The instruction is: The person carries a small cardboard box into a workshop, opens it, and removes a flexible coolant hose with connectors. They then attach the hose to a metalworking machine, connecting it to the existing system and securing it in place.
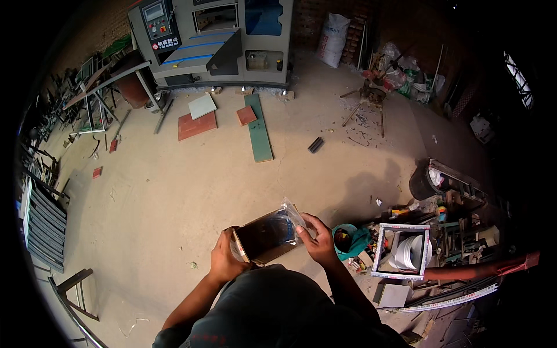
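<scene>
A teal bucket (347, 254) stands on the floor (156, 191) among scattered odds and ends. Left of that bucket, in front of the person's body, is an open brown box (264, 235), held up at a tilt so its dark inside faces upward. The left hand (227, 255), farther from the bucket, is clamped on the box's left end, fingers bent at the edge. The right hand (318, 236), just left of the bucket, has its thumb and fingers pinched on clear plastic (292, 216) that sticks up at the box's right end; whether it also grips the box wall, I cannot tell.

Just right of the bucket is a square white-edged frame (380, 249), with white round pieces (411, 253) showing inside it. A red pipe (481, 268) lies farther right of the bucket. Beyond the bucket and to its left, a long green board (260, 139) lies with a small red square (246, 116) on it. Farthest beyond the bucket, to the left, stands a big grey machine (267, 43).
</scene>
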`<state>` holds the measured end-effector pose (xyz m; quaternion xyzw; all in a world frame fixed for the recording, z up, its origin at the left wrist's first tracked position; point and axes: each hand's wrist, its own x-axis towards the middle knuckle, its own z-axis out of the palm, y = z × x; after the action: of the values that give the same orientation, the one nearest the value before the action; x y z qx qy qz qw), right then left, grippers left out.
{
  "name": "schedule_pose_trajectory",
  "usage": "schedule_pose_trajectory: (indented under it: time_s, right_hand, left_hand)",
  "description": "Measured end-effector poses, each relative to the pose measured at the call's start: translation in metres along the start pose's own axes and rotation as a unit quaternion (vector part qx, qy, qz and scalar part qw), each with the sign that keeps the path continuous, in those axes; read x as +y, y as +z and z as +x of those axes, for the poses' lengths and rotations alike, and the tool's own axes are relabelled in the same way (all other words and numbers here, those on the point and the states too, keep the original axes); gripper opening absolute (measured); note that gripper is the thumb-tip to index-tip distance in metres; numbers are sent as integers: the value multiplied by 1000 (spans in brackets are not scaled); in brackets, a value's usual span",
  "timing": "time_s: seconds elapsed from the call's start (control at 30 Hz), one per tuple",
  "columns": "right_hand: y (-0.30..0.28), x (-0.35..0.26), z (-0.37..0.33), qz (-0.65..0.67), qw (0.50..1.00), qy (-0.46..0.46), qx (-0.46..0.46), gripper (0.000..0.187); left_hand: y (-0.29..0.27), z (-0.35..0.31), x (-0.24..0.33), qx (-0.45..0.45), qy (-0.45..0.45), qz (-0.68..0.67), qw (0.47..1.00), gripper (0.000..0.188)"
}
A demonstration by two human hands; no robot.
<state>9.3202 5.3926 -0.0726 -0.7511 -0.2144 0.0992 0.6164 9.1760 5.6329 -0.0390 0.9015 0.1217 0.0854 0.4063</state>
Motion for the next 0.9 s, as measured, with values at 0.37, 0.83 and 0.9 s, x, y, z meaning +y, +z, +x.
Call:
schedule_pose_trajectory:
  time_s: [0.37,0.83,0.9]
  right_hand:
    - [-106,68,147,-152,943,294,38,90]
    - [-445,152,388,-162,915,313,195,65]
    - [-493,158,426,-165,919,303,191,61]
  left_hand:
    - [112,298,37,-228,144,46,962,83]
    - [371,646,229,-339,214,-1,916,86]
    - [399,685,243,-283,268,-16,921,81]
